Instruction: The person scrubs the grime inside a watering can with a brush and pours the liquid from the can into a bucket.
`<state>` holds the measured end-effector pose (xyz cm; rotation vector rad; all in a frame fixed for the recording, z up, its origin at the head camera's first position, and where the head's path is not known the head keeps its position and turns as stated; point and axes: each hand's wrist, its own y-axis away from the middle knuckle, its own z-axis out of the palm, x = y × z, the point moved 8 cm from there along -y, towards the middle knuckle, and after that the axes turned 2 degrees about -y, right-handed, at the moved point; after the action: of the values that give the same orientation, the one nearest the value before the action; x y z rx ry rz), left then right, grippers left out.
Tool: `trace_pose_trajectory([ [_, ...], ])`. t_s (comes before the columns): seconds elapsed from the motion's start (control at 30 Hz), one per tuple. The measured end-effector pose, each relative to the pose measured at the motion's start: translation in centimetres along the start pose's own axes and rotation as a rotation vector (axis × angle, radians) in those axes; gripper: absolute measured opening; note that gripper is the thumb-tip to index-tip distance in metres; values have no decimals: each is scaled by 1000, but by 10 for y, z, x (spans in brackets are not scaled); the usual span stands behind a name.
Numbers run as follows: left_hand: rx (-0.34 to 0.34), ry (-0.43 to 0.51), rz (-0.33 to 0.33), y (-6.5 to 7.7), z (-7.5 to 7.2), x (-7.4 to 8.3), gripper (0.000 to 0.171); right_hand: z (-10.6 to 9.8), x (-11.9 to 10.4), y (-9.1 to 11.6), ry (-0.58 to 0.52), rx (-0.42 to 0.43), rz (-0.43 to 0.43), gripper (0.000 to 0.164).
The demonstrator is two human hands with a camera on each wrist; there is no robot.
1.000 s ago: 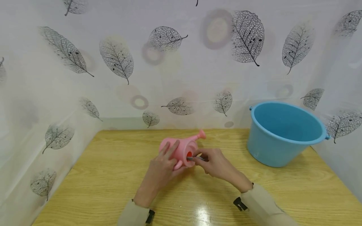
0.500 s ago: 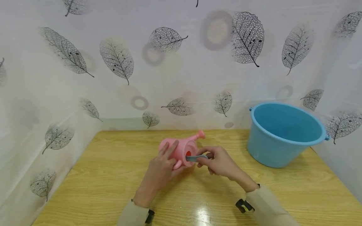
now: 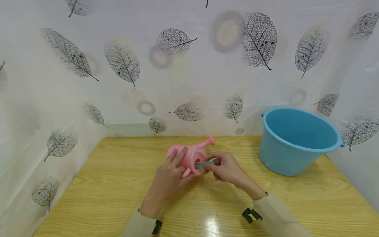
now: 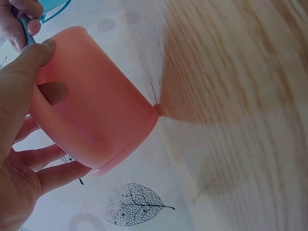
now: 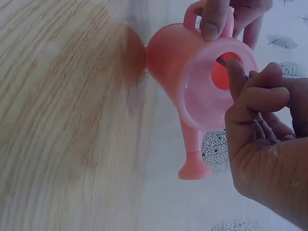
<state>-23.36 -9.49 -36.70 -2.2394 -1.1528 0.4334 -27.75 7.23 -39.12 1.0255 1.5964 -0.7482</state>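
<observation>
A pink toy watering can [image 3: 190, 157] lies tilted over the table, its opening turned toward the right and its spout pointing away. My left hand [image 3: 168, 177] grips it, fingers spread over the body and thumb by the handle loop, as the left wrist view shows at the can's wall [image 4: 106, 91]. Between thumb and fingers, my right hand [image 3: 228, 169] pinches a slim blue-grey handle [image 3: 203, 164] that enters the can's round opening. The far end of this tool is hidden inside. In the right wrist view, the can's interior [image 5: 219, 77] shows red-orange behind the thin shaft.
To the right stands a large light-blue bucket [image 3: 284, 159] with a wide rim. The wood-grain table [image 3: 118, 184] runs back to a white sheet [image 3: 207, 75] printed with leaves. Small wet-looking spots shine near the table's front.
The right hand first drew the handle outward to the right, then moved back left, so less of it shows now than half a second ago. The left hand and can stayed put.
</observation>
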Motion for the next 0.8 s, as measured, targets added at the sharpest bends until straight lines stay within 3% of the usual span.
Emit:
trace_pose_trajectory([
  [0.33, -8, 12, -22, 0, 0, 1, 48, 5, -2, -3, 86, 14, -51, 23],
  [0.8, -19, 33, -31, -1, -3, -3, 48, -21, -11, 10, 179, 15, -69, 16],
])
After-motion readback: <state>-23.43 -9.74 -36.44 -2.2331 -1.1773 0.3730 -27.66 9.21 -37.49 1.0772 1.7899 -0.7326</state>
